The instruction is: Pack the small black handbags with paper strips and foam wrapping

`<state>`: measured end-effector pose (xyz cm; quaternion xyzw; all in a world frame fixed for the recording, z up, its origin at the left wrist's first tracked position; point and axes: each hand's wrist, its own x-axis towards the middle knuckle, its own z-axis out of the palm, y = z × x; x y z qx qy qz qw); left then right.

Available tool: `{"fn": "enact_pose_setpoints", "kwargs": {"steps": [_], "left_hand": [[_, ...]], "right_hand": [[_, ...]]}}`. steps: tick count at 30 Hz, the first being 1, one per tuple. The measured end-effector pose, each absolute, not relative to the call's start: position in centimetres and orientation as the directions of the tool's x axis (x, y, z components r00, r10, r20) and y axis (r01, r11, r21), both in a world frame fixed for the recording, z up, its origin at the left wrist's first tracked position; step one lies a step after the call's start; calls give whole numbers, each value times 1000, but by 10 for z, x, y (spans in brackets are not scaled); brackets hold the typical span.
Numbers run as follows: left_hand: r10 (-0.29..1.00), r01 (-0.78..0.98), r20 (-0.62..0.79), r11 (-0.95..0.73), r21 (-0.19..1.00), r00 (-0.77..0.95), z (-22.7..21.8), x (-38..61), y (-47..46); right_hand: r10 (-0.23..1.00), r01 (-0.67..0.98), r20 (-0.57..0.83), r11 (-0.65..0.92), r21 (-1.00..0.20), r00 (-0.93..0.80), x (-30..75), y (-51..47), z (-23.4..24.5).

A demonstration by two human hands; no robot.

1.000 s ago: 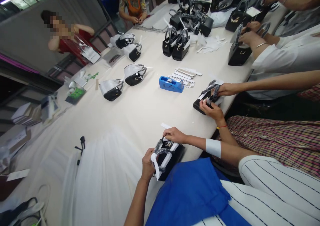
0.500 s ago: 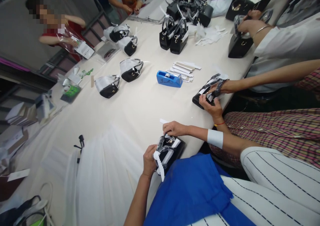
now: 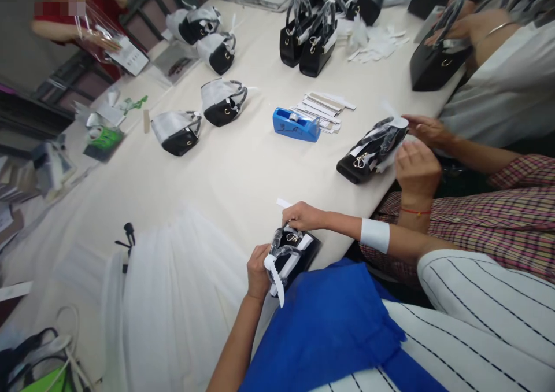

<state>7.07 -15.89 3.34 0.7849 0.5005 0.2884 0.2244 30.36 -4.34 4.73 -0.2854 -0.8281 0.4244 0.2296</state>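
Observation:
A small black handbag [image 3: 306,253] with plastic-wrapped handles and a white tag [image 3: 275,279] lies tilted at the table's edge before me. My left hand [image 3: 259,270] is closed round its left side, by the tag; its fingertips are partly hidden. At the far end of the bag, my right hand [image 3: 303,215] has its fingers bent together at the base of a handle. Just past those fingers a narrow white strip [image 3: 284,203] sticks out; whether they hold it is unclear. Gold-coloured hardware [image 3: 293,237] shows between the handles.
A blue tape dispenser [image 3: 296,125] stands beside loose paper strips [image 3: 327,111]. Nearby, a co-worker's hands [image 3: 418,166] are at another black handbag [image 3: 359,163]. Part-covered bags [image 3: 177,133] stand across the table. White sheet material [image 3: 169,299] lies to my left.
The co-worker's hands have drawn back from inside their bag to its near side. My hands stay on my bag, almost unmoved. The view has shifted slightly.

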Motion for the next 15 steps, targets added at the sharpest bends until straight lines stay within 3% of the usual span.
{"fn": "enact_pose_setpoints", "kwargs": {"steps": [6, 11, 15], "left_hand": [[940, 657, 136, -317, 684, 313, 41, 72, -155], [944, 655, 135, -308, 690, 302, 44, 74, -156], [942, 667, 133, -315, 675, 309, 46, 74, -156]], "right_hand": [[577, 420, -54, 524, -741, -815, 304, -33, 67], [534, 373, -112, 410, -832, -838, 301, -32, 73], [602, 455, -183, 337, -824, -777, 290, -35, 73]]}}
